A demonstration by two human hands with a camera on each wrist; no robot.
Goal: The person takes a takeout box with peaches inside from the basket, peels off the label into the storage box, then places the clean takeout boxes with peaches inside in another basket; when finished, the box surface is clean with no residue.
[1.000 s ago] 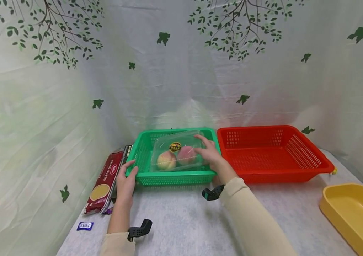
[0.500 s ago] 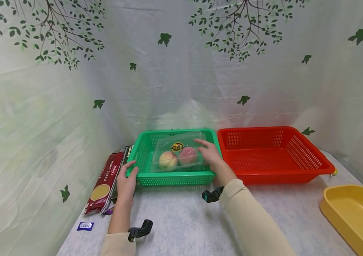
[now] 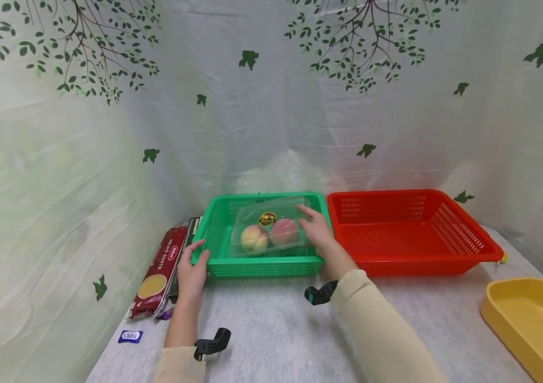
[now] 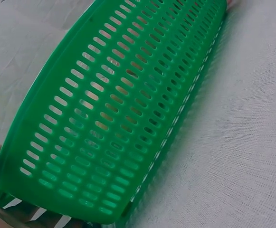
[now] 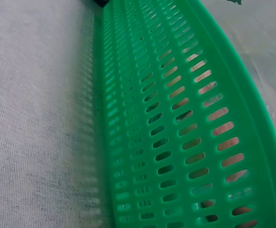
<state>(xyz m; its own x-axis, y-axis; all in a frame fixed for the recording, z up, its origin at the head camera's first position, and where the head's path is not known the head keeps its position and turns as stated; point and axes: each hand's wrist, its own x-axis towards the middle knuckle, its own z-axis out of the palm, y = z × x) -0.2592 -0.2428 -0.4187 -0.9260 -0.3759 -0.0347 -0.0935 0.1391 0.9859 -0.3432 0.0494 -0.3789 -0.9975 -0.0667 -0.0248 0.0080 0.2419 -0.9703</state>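
Clear clamshell of peaches [image 3: 268,234] has settled lower into green basket [image 3: 261,266]; right hand [image 3: 317,232] fingers easing open against it, left hand [image 3: 192,273] gripping basket corner.

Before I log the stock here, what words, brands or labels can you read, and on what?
"PRIMO GUSTO": on the red pasta packet left of the green basket.
Small blue sachet at the table edge: white lettering, too small to read.
Round yellow-and-black sticker on the clear fruit box: too blurred to read.
Dark box beside the packet: print unreadable.
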